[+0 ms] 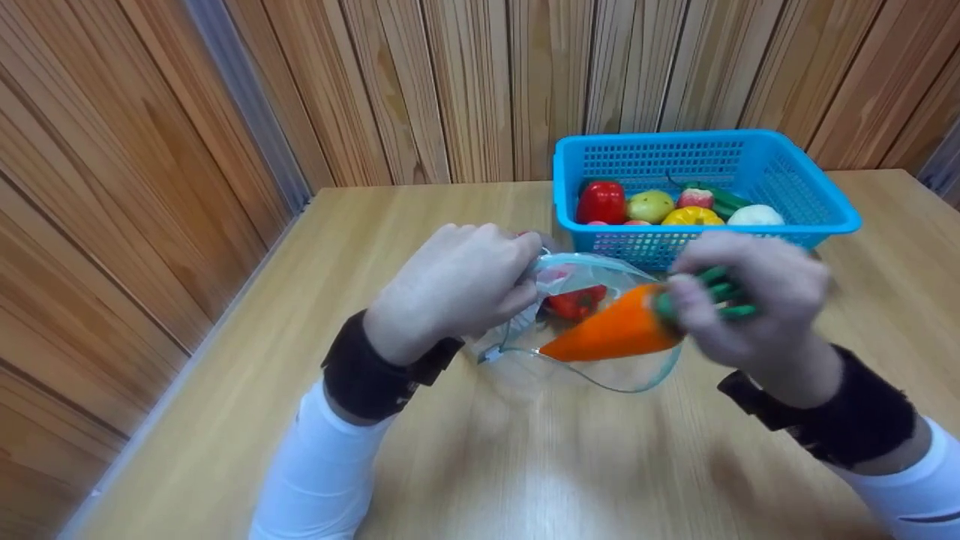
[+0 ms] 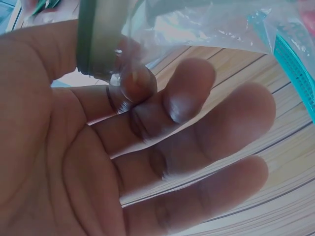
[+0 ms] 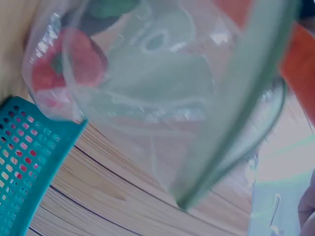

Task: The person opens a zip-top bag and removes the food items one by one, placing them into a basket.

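Note:
My left hand (image 1: pixel 461 281) pinches the rim of a clear zip bag (image 1: pixel 630 379) between thumb and index finger; in the left wrist view its other fingers (image 2: pixel 216 130) extend loosely. The bag's mouth gapes toward me. My right hand (image 1: pixel 757 300), blurred, holds an orange carrot (image 1: pixel 611 330) by its green top. The carrot slants down to the left, its tip over the bag's opening. Inside the bag lies a red pepper-like item (image 1: pixel 576 301). The right wrist view shows this red item (image 3: pixel 69 61) with a green stem, beside a dark item with a green part (image 3: pixel 110 7).
Behind the bag stands a blue mesh basket (image 1: pixel 817 195) with a red pepper (image 1: pixel 602 201), a yellow-green fruit (image 1: pixel 649 206), a yellow item (image 1: pixel 691 217), a white item (image 1: pixel 756 216) and several others. Wooden panel walls (image 1: pixel 480 90) border the table (image 1: pixel 300 300) at the back and left.

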`<state>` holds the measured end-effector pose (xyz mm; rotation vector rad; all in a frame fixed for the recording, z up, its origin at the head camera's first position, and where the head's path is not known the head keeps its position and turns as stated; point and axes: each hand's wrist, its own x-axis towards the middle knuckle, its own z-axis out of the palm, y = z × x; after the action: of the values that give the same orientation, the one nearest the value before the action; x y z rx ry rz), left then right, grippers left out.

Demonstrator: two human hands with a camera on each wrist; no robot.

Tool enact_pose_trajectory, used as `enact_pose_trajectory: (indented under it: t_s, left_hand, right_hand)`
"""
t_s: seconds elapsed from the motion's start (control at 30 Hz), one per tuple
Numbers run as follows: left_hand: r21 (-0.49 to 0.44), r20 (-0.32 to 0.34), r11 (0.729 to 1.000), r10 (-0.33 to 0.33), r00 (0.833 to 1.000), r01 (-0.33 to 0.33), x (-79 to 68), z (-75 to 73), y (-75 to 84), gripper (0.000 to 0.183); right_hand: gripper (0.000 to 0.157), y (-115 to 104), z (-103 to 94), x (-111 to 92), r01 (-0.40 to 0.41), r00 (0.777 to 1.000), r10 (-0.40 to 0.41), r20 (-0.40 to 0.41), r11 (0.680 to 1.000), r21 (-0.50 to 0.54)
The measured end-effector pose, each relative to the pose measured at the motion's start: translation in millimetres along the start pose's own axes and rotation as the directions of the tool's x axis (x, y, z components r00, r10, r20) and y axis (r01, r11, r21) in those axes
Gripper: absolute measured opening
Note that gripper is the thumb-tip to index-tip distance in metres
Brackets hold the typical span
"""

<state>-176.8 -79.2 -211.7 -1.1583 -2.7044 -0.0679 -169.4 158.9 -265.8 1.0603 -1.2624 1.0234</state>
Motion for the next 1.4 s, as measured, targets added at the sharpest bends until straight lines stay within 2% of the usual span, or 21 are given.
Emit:
enact_pose_trajectory:
  t_s: [0.07, 0.1, 0.17, 0.23, 0.33, 0.37, 0.43, 0.67, 0.77, 0.9, 0.97, 1.07, 1.13, 1.17, 1.2, 1.23, 1.27, 1.33, 1.37, 1.4]
  left_hand:
    - [0.001, 0.006, 1.000, -0.003, 1.000, 0.003, 0.5, 0.3, 0.2, 0.016]
    - [-0.001, 0.009, 1.000, -0.002, 1.000, 0.002, 0.7, 0.6, 0.3, 0.016]
    - [-0.003, 0.017, 1.000, -0.006, 1.000, 0.006, 0.9, 1.2, 0.3, 0.016]
    - [-0.003, 0.028, 1.000, -0.019, 0.999, 0.019, 0.2, 1.8, -0.4, 0.016]
    - [0.002, 0.049, 0.999, -0.043, 0.998, 0.043, -0.8, 2.4, -1.1, 0.016]
    - [0.008, 0.053, 0.999, -0.050, 0.997, 0.050, -1.1, 2.5, -1.3, 0.015]
    - [0.011, 0.061, 0.998, -0.061, 0.996, 0.060, -1.2, 2.3, -1.2, 0.014]
    - [0.002, 0.070, 0.998, -0.057, 0.996, 0.057, -0.3, 0.7, 0.0, 0.014]
    - [-0.006, 0.076, 0.998, -0.054, 0.996, 0.055, 0.0, 0.3, 0.4, 0.016]
    - [-0.018, 0.083, 0.998, -0.053, 0.995, 0.054, 0.1, 0.1, 0.4, 0.017]
    - [-0.021, 0.083, 0.998, -0.050, 0.995, 0.052, 0.2, 0.2, 0.3, 0.017]
    - [-0.019, 0.083, 0.998, -0.054, 0.995, 0.055, 0.3, 0.0, 0.4, 0.017]
    - [-0.021, 0.085, 0.998, -0.055, 0.995, 0.057, 0.9, -0.2, 0.7, 0.018]
    - [-0.022, 0.088, 0.998, -0.057, 0.994, 0.059, 1.1, -0.4, 1.0, 0.018]
    - [-0.022, 0.089, 0.998, -0.058, 0.994, 0.060, 1.3, -0.4, 1.1, 0.018]
    - [-0.022, 0.090, 0.998, -0.058, 0.994, 0.061, 1.4, -0.4, 1.3, 0.018]
    - [-0.023, 0.092, 0.998, -0.059, 0.994, 0.061, 1.6, -0.4, 1.4, 0.017]
    - [-0.024, 0.092, 0.998, -0.054, 0.994, 0.056, 2.0, -0.4, 1.8, 0.017]
    - [-0.024, 0.092, 0.998, -0.052, 0.994, 0.055, 2.0, -0.4, 1.8, 0.016]
    - [-0.024, 0.093, 0.998, -0.052, 0.994, 0.055, 2.1, -0.5, 1.9, 0.016]
  right_hand:
    - [0.037, 4, -7.2, 6, -0.073, 0.988, 0.076, -0.137, 0.997, 0.029]
    - [0.035, 6, -10.5, 9, -0.113, 0.973, 0.123, -0.196, 0.992, 0.060]
    - [0.027, 12, -16.1, 15, -0.197, 0.929, 0.233, -0.286, 0.969, 0.150]
    - [0.022, 17, -20.7, 21, -0.272, 0.874, 0.344, -0.343, 0.932, 0.241]
    - [0.017, 26, -25.3, 26, -0.327, 0.794, 0.454, -0.404, 0.880, 0.345]
    - [0.016, 29, -26.6, 27, -0.336, 0.776, 0.472, -0.419, 0.871, 0.358]
    - [0.016, 34, -29.5, 27, -0.355, 0.758, 0.490, -0.430, 0.864, 0.358]
    - [0.014, 53, -39.3, 17, -0.482, 0.769, 0.524, -0.366, 0.851, 0.206]
    - [0.011, 62, -43.0, 10, -0.547, 0.783, 0.537, -0.313, 0.835, 0.064]
    - [0.017, 75, -48.3, -2, -0.591, 0.806, 0.565, -0.174, 0.781, -0.202]
    - [0.020, 83, -52.5, -11, -0.571, 0.814, 0.571, -0.104, 0.754, -0.326]
    - [0.018, 97, -59.0, -24, -0.538, 0.813, 0.580, -0.061, 0.706, -0.460]
    - [0.020, 105, -64.0, -33, -0.528, 0.797, 0.603, -0.044, 0.659, -0.536]
    - [0.023, 108, -66.1, -36, -0.531, 0.773, 0.633, -0.022, 0.629, -0.568]
    - [0.029, 111, -68.4, -39, -0.541, 0.738, 0.675, 0.013, 0.602, -0.587]
    - [0.036, 113, -70.8, -41, -0.547, 0.691, 0.720, 0.064, 0.579, -0.604]
    - [0.043, 115, -73.1, -43, -0.552, 0.635, 0.762, 0.124, 0.561, -0.617]
    - [0.054, 116, -76.2, -46, -0.560, 0.511, 0.825, 0.240, 0.532, -0.635]
    - [0.058, 116, -76.7, -46, -0.559, 0.460, 0.840, 0.289, 0.527, -0.640]
    - [0.059, 115, -76.8, -46, -0.565, 0.426, 0.845, 0.323, 0.527, -0.635]
